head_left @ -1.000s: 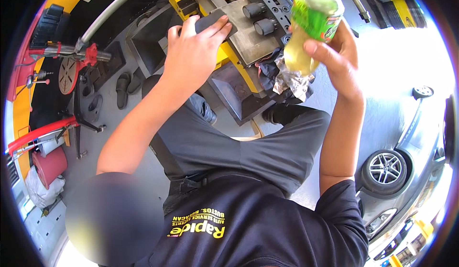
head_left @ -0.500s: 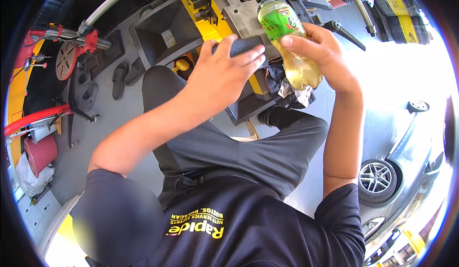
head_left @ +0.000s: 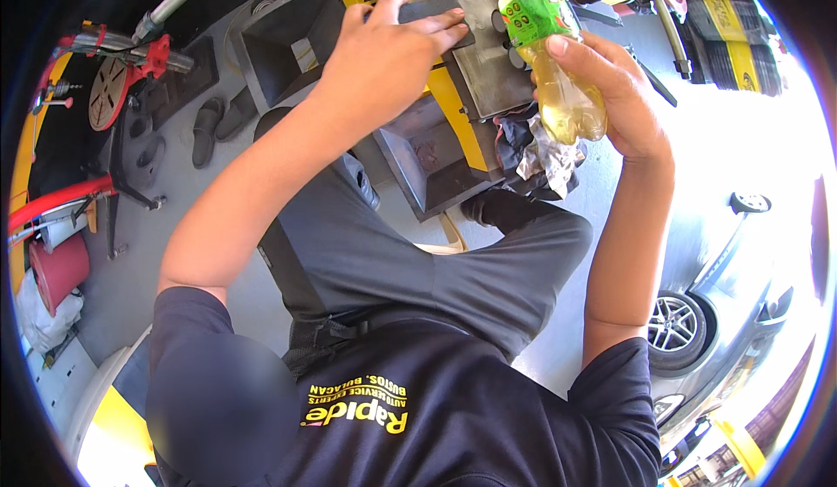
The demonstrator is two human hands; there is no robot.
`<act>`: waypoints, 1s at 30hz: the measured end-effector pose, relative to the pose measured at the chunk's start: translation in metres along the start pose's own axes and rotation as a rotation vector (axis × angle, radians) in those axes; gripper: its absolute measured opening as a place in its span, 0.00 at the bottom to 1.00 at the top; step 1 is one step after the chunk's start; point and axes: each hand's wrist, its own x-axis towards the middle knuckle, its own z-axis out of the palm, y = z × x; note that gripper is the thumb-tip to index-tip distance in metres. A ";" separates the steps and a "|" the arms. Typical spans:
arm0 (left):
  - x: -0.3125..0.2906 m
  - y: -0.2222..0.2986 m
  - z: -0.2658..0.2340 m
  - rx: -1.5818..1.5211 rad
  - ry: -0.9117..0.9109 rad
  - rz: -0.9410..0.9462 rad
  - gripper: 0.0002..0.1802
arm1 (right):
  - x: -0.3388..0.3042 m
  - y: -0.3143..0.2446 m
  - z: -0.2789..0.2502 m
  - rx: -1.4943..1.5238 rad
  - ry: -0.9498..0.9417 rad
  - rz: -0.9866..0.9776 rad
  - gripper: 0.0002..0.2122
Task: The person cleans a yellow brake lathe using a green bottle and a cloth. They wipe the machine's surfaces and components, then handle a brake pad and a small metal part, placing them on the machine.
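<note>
My left hand (head_left: 377, 61) is closed on a flat dark grey block (head_left: 429, 7), its fingers spread along the top and far edge. The block is beside a grey steel plate (head_left: 493, 60) on a yellow machine; whether the two touch, I cannot tell. In my right hand (head_left: 623, 86) is a clear plastic bottle (head_left: 562, 95) with a green label, a dark cap and yellowish liquid inside. The bottle is tilted, cap end away from me, above the plate's right side. My right thumb presses on its side just below the label.
Under the plate stands a dark metal tray (head_left: 418, 160), with crumpled rags (head_left: 547, 151) to its right. Black slippers (head_left: 207, 131) lie on the floor at left, near a red-framed machine with a round plate (head_left: 107, 93). A car wheel (head_left: 676, 323) is at the right.
My left hand has moved up and left with the block, and the steel plate shows more. The bottle has shifted up and right in my right hand. The whole view has shifted slightly.
</note>
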 end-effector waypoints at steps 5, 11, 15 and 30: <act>0.000 0.009 0.007 0.024 0.000 0.037 0.37 | 0.008 0.003 -0.008 0.004 -0.011 0.001 0.26; 0.008 0.002 0.015 0.025 0.060 0.117 0.34 | 0.009 0.004 -0.010 0.031 0.005 0.008 0.26; 0.031 -0.027 0.018 0.056 0.077 0.054 0.36 | 0.008 0.002 -0.011 0.093 -0.003 0.006 0.26; 0.024 -0.037 0.034 0.042 0.129 0.156 0.35 | 0.004 0.010 -0.016 0.091 0.009 -0.032 0.26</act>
